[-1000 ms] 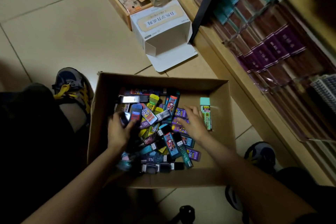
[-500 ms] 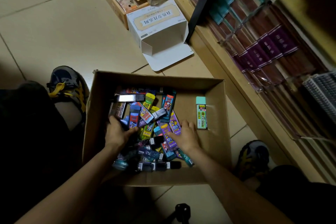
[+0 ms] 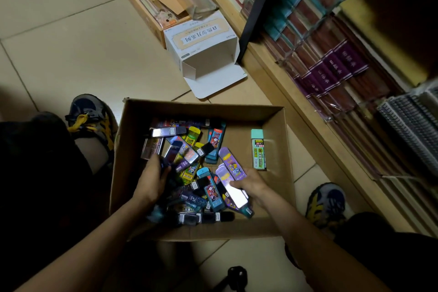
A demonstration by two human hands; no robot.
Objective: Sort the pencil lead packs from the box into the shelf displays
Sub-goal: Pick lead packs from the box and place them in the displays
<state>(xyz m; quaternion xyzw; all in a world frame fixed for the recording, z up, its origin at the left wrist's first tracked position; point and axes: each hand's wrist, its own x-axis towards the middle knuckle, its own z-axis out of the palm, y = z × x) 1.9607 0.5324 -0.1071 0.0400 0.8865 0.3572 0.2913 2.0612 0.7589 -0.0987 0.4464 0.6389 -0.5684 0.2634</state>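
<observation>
Now, from the head view, both hands sit inside the cardboard box. Your left hand curls round some dark packs. Your right hand grips a fan of purple packs. Square these into one stack before lifting toward the shelf. Their long axes point away from you, tilted slightly left.

Box right half bare — lone mint pack; left packs heaped.

bare forearms, dark clothing, grey-and-blue sneakers with yellow laces and yellow side markings.
</observation>
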